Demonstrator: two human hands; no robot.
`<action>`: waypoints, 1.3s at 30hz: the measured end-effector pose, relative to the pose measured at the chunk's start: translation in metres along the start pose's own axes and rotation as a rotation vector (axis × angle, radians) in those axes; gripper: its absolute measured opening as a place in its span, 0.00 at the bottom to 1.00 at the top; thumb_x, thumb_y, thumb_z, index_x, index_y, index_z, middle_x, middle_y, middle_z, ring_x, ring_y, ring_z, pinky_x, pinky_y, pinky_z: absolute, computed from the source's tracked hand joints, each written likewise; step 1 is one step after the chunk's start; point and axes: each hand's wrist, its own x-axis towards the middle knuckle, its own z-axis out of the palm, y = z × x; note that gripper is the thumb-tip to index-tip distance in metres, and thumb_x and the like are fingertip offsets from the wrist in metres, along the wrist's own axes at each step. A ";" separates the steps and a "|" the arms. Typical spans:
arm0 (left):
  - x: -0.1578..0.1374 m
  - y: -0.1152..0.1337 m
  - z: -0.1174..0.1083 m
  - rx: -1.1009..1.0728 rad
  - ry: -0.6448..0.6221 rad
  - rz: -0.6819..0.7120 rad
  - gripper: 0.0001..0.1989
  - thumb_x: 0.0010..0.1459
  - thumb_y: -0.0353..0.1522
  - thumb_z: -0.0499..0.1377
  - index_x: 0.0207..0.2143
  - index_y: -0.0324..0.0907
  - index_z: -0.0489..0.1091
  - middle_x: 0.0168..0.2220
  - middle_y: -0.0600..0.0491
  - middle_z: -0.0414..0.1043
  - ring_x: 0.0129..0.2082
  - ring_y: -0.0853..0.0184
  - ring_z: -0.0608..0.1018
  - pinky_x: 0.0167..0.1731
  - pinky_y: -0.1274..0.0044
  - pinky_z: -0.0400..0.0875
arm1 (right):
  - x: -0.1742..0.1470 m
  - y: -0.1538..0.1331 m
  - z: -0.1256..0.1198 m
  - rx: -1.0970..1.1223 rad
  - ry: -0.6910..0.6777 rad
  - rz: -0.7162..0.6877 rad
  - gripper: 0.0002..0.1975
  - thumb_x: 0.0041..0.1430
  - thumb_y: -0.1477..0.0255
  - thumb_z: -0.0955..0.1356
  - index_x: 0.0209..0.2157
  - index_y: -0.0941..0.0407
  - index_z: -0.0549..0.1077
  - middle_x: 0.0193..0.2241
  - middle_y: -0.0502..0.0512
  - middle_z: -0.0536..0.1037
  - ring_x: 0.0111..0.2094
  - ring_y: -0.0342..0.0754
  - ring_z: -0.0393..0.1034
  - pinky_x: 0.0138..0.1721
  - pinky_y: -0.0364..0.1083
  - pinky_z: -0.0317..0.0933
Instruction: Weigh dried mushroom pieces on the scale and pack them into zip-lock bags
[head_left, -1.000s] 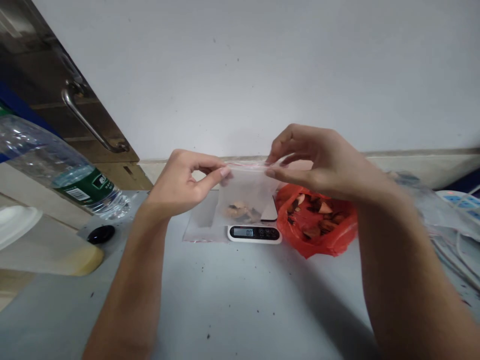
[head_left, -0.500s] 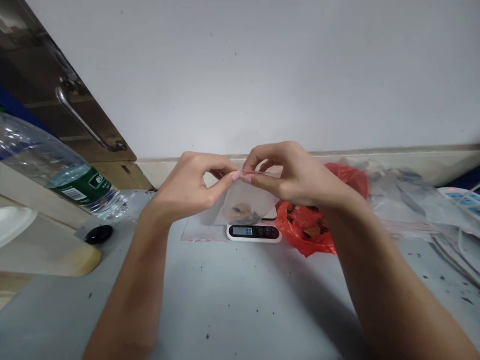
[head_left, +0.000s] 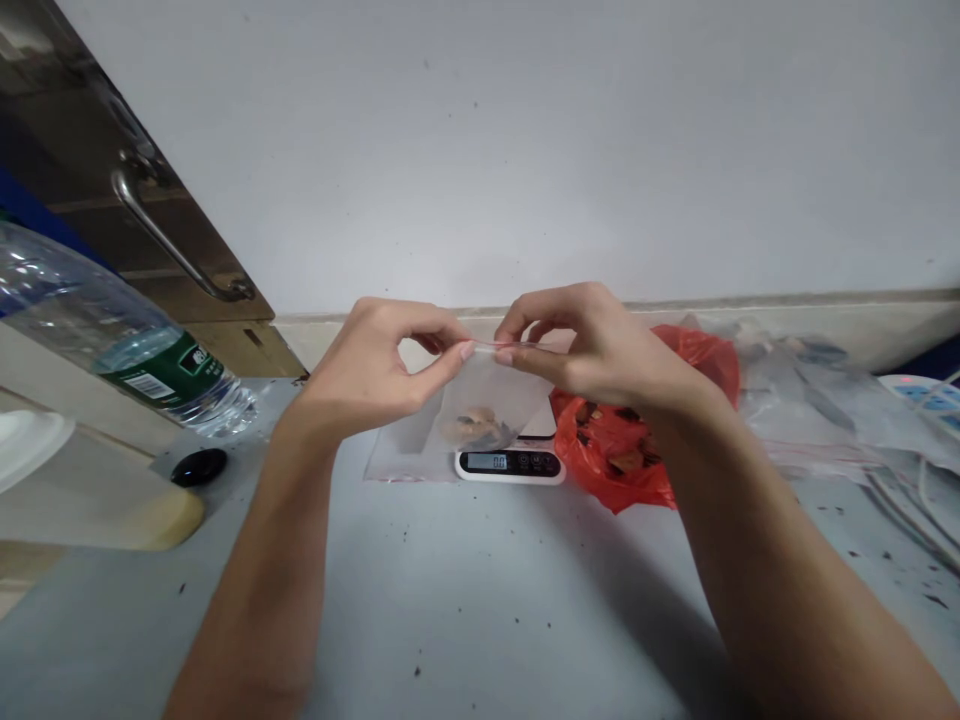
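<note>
A clear zip-lock bag (head_left: 491, 385) with brownish dried pieces (head_left: 478, 428) at its bottom hangs between my hands. My left hand (head_left: 390, 360) pinches its top edge between thumb and fingers. A short way along that same edge, my right hand (head_left: 581, 345) pinches it too, beside the red seal line. Behind and below the bag lies a white digital scale (head_left: 510, 466) whose display reads 0.0. Part of the scale's plate is hidden by the bag. Right of it, under my right wrist, sits a red plastic bag (head_left: 611, 460) holding dark brown dried pieces.
At left are a tilted water bottle (head_left: 161, 355), a translucent plastic container (head_left: 97, 490) and a black oval object (head_left: 199, 467). Another flat clear bag (head_left: 397, 455) lies left of the scale. More clear bags (head_left: 795, 400) and cables (head_left: 911, 510) lie at right. A wall (head_left: 525, 150) rises behind.
My hands have drawn slightly apart along the bag's top edge, the left moving a little left and the right a little right. The display still reads 0.0.
</note>
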 end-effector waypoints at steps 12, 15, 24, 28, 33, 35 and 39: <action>-0.001 0.000 0.001 -0.004 0.037 0.028 0.09 0.61 0.32 0.60 0.28 0.44 0.76 0.27 0.56 0.80 0.28 0.67 0.80 0.34 0.77 0.73 | -0.002 0.000 -0.008 -0.043 -0.052 0.012 0.10 0.60 0.67 0.70 0.26 0.55 0.74 0.24 0.51 0.74 0.30 0.46 0.68 0.35 0.48 0.61; 0.000 0.002 0.003 -0.029 0.035 0.012 0.08 0.61 0.33 0.60 0.29 0.45 0.77 0.29 0.56 0.81 0.30 0.67 0.80 0.35 0.76 0.74 | -0.003 -0.002 -0.006 -0.052 -0.040 0.012 0.08 0.59 0.70 0.69 0.26 0.55 0.73 0.25 0.51 0.75 0.30 0.46 0.68 0.35 0.48 0.61; 0.000 -0.003 0.001 -0.017 0.028 0.020 0.08 0.63 0.34 0.59 0.30 0.44 0.75 0.29 0.55 0.80 0.31 0.66 0.80 0.32 0.76 0.72 | -0.003 0.003 -0.008 -0.044 -0.063 0.025 0.10 0.61 0.66 0.69 0.28 0.56 0.75 0.26 0.53 0.77 0.29 0.47 0.69 0.33 0.48 0.61; -0.002 -0.001 0.003 -0.025 0.056 0.008 0.08 0.62 0.33 0.60 0.30 0.44 0.75 0.29 0.56 0.80 0.31 0.67 0.80 0.36 0.76 0.74 | -0.003 0.002 -0.009 -0.126 -0.063 -0.015 0.08 0.60 0.70 0.68 0.27 0.55 0.74 0.26 0.52 0.77 0.29 0.46 0.68 0.32 0.47 0.60; 0.000 -0.003 0.004 -0.021 0.020 0.009 0.09 0.63 0.35 0.60 0.31 0.44 0.77 0.31 0.55 0.82 0.33 0.65 0.82 0.36 0.76 0.75 | -0.003 0.002 -0.006 -0.063 -0.044 0.004 0.10 0.61 0.67 0.69 0.28 0.55 0.76 0.26 0.52 0.79 0.29 0.46 0.69 0.32 0.47 0.60; 0.000 -0.005 0.002 0.006 0.017 0.018 0.09 0.63 0.35 0.59 0.31 0.44 0.76 0.30 0.55 0.82 0.32 0.66 0.82 0.35 0.77 0.74 | -0.003 0.003 -0.007 -0.030 -0.042 0.027 0.11 0.60 0.63 0.71 0.28 0.56 0.77 0.27 0.53 0.79 0.29 0.47 0.69 0.32 0.48 0.61; -0.001 -0.007 -0.001 0.030 0.046 0.002 0.09 0.62 0.35 0.60 0.29 0.45 0.74 0.28 0.55 0.81 0.30 0.65 0.81 0.33 0.76 0.74 | -0.006 0.004 -0.013 -0.031 -0.055 0.063 0.14 0.59 0.59 0.72 0.27 0.53 0.76 0.25 0.53 0.78 0.29 0.49 0.69 0.31 0.50 0.60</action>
